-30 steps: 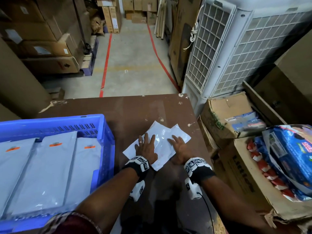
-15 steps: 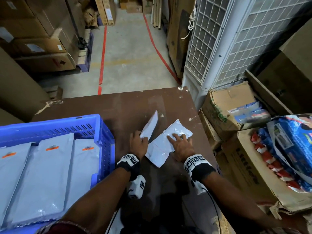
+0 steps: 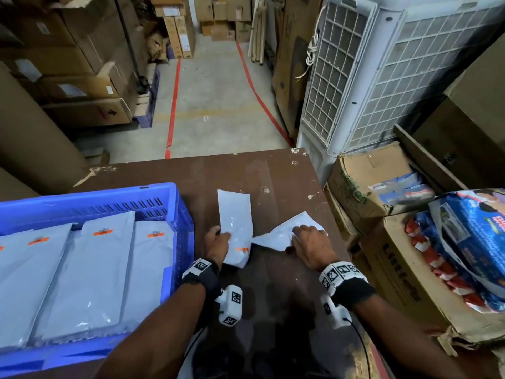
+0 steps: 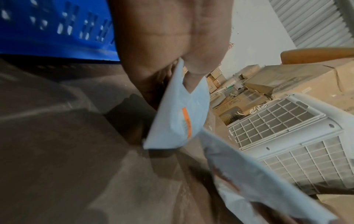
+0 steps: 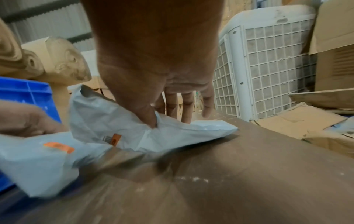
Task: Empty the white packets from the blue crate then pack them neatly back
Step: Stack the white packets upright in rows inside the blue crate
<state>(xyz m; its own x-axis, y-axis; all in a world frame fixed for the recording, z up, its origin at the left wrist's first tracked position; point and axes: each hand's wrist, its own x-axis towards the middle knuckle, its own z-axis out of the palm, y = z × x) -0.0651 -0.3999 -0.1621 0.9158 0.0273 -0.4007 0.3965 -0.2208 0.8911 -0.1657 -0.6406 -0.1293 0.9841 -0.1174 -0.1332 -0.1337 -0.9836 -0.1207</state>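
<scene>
Left hand [image 3: 217,243] pinches one white packet [image 3: 235,228]; right hand [image 3: 311,243] pinches another packet [image 3: 276,237] on the table [image 3: 273,173].

Dark brown, scuffed wooden tabletop [image 3: 276,176], flecked with white chips. At nine o'clock, a blue slotted plastic crate [image 3: 175,203] resting on it. Near centre, a crumpled white plastic packet [image 3: 276,237] lying partly on its surface.
</scene>
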